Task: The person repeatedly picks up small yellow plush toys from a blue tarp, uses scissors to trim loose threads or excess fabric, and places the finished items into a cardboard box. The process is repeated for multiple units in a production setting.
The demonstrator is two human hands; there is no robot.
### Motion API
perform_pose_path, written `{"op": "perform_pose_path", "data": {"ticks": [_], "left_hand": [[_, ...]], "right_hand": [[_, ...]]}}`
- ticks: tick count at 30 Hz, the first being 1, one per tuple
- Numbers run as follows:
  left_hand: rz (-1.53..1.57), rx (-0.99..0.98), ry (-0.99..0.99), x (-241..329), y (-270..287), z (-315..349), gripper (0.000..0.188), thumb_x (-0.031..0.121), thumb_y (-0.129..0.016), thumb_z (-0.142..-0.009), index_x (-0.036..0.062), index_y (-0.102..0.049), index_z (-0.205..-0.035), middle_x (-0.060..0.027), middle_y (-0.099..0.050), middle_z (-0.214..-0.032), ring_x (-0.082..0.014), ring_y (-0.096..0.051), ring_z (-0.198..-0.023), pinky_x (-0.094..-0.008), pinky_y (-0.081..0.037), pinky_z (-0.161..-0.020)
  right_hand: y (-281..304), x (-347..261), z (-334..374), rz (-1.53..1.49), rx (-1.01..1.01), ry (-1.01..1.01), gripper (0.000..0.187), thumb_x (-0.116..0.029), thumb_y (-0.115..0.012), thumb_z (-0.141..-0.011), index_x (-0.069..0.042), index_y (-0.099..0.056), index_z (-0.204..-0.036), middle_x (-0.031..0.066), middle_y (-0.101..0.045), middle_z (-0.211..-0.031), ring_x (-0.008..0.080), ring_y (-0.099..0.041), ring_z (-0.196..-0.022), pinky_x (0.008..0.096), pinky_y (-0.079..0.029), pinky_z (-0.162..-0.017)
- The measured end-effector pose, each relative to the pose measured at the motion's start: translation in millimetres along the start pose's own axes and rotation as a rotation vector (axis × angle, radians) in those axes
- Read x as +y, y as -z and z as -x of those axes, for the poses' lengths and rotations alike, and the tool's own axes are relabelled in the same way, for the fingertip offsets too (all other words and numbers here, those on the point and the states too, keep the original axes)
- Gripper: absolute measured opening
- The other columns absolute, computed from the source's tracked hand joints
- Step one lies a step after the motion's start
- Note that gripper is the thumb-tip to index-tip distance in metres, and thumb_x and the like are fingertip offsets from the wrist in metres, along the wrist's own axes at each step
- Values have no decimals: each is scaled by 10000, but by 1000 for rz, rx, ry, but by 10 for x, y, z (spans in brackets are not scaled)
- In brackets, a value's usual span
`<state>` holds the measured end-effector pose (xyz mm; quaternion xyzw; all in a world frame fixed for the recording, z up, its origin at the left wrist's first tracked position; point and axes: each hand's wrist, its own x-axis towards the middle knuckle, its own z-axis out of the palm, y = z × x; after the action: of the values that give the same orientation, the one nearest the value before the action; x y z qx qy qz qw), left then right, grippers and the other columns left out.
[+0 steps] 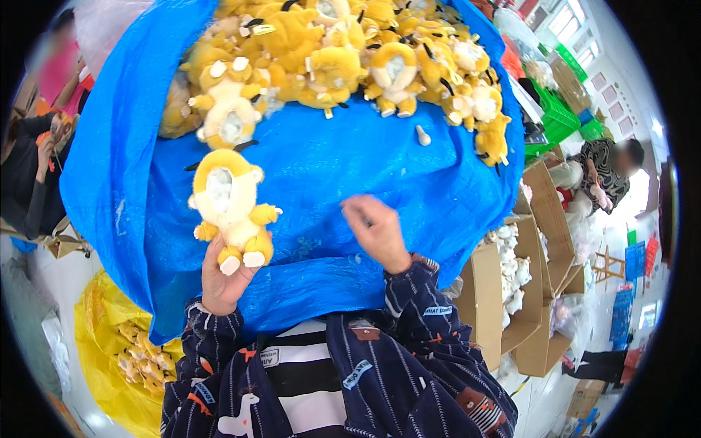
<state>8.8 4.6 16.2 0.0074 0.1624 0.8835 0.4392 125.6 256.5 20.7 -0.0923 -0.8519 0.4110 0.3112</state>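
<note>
My left hand [225, 276] grips a yellow and cream plush toy [232, 208] from below, around its legs and lower body. The toy stands upright with its front up, and white stuffing shows through the round opening in its head where a face would be. My right hand [376, 228] hovers apart from the toy, over the blue tarp [314, 160], with its fingers curled in; whether something small is between them I cannot make out. Farther back on the tarp lies a small white peg-shaped piece [423, 136].
A heap of similar yellow plush toys [314, 55] fills the far side of the tarp. At lower left, a yellow sack [95, 321] holds smaller plush pieces. Cardboard boxes [478, 299] with white plush stand at right. Other people [610, 171] sit at both sides.
</note>
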Motion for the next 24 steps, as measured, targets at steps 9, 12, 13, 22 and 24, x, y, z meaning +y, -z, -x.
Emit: {"op": "perform_pose_path", "data": {"ticks": [9, 12, 13, 22, 24], "left_hand": [[-208, 65, 36, -264, 138, -24, 496, 265, -494, -953, 59, -341, -1378, -124, -484, -1317, -257, -486, -1204, -407, -396, -1010], [-394, 101, 14, -307, 56, 75, 446, 231, -495, -957, 32, -381, -1340, -86, -512, -1275, -197, -516, -1161, -355, -423, -976], [-482, 77, 26, -324, 64, 61, 444, 220, -508, -952, 22, -390, -1332, -83, -522, -1259, -183, -530, -1140, -337, -436, -956], [-846, -88, 92, -463, -76, 168, 479, 162, -553, -916, -1, -383, -1334, -94, -518, -1259, -167, -521, -1132, -308, -427, -956], [-874, -74, 77, -418, -79, 177, 479, 166, -559, -912, -1, -391, -1328, -94, -515, -1261, -165, -513, -1141, -306, -417, -965]], "right_hand": [[105, 324, 151, -26, -116, -234, 186, -133, -626, -842, 13, -639, -957, 183, -665, -867, 288, -668, -757, 336, -504, -655], [-39, -147, 345, -317, -51, -461, 216, -167, -652, -850, 34, -653, -929, 101, -687, -798, 126, -631, -676, 255, -481, -586], [-2, -227, 347, -398, -40, -572, 229, -162, -633, -871, 32, -646, -991, 69, -677, -822, 64, -569, -657, 216, -455, -550], [-268, -645, 252, -564, -127, -446, 315, -182, -635, -888, 42, -589, -1105, 18, -621, -883, 36, -537, -743, 176, -444, -633], [-310, -637, 293, -582, -139, -497, 297, -196, -631, -894, 40, -602, -1073, 6, -617, -845, 38, -532, -726, 179, -440, -626]]}}
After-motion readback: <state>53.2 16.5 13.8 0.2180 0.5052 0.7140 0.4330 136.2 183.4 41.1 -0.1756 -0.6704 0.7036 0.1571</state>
